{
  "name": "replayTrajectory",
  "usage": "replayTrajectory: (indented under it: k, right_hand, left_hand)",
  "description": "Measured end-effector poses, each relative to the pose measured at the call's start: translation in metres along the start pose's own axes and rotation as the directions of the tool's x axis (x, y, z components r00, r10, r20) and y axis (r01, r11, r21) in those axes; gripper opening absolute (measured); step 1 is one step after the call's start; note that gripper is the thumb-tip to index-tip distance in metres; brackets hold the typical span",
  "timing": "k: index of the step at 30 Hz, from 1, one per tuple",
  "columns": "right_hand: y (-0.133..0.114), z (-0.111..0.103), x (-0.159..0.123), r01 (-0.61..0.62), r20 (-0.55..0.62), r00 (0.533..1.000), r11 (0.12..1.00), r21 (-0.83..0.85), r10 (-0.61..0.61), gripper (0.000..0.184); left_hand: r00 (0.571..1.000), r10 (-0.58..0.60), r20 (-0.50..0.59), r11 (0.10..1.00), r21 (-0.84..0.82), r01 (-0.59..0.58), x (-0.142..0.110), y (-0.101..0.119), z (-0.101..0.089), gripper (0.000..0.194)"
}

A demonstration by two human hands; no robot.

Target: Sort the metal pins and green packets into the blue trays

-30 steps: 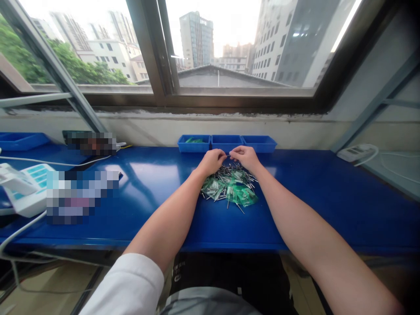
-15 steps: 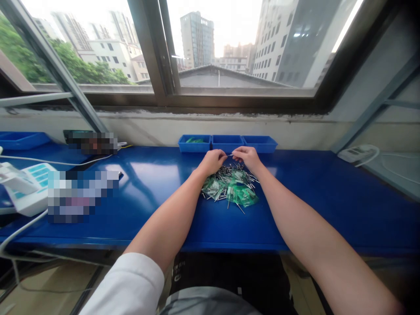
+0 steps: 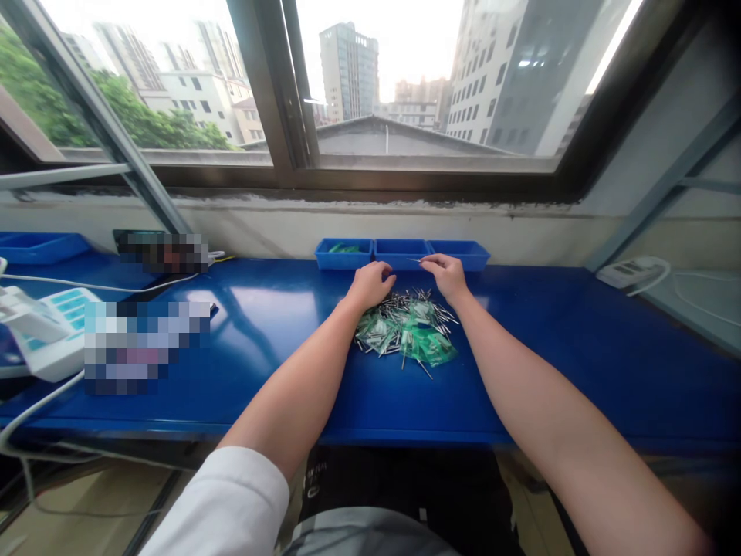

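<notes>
My right hand (image 3: pixel 446 275) pinches one end of a thin metal rod (image 3: pixel 413 260), which points left in front of the blue bins. My left hand (image 3: pixel 369 286) hovers at the far left side of the pile, thumb and fingers apart, with nothing visible between them. Below both hands lies a loose pile of short metal rods (image 3: pixel 417 298), dark and silvery. Crumpled green plastic bags (image 3: pixel 428 344) rest on the near part of the pile, and paler green plastic (image 3: pixel 376 332) lies to their left.
Three joined blue bins (image 3: pixel 401 259) stand at the back by the wall; green plastic is in the left one. A white device with teal compartments (image 3: pixel 72 309) and cables sit at the left of the blue table (image 3: pixel 272 363). A power strip (image 3: pixel 628 270) lies at right.
My hands have moved apart. The rod, earlier between both hands, is now in my right hand only, slightly higher and further right. My left fingers have opened.
</notes>
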State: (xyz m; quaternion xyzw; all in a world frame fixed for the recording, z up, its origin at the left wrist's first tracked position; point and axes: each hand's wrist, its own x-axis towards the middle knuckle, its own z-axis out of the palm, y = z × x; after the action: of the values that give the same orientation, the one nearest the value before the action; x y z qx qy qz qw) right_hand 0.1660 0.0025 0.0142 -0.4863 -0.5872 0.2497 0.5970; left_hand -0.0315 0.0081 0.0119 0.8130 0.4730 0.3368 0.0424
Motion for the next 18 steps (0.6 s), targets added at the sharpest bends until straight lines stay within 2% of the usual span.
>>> replayTrajectory:
  k: [8, 18]
  right_hand:
    - [0.002, -0.012, 0.003, 0.000, -0.187, 0.980, 0.938, -0.346, -0.069, 0.029]
    - [0.016, -0.019, 0.010, -0.073, -0.250, 0.967, 0.871, -0.486, -0.059, 0.045]
  left_hand:
    - [0.996, -0.075, 0.056, 0.993, 0.101, 0.069, 0.000, -0.003, -0.003, 0.025]
    - [0.991, -0.088, 0.098, 0.987, 0.143, 0.073, -0.001, -0.004, -0.003, 0.025]
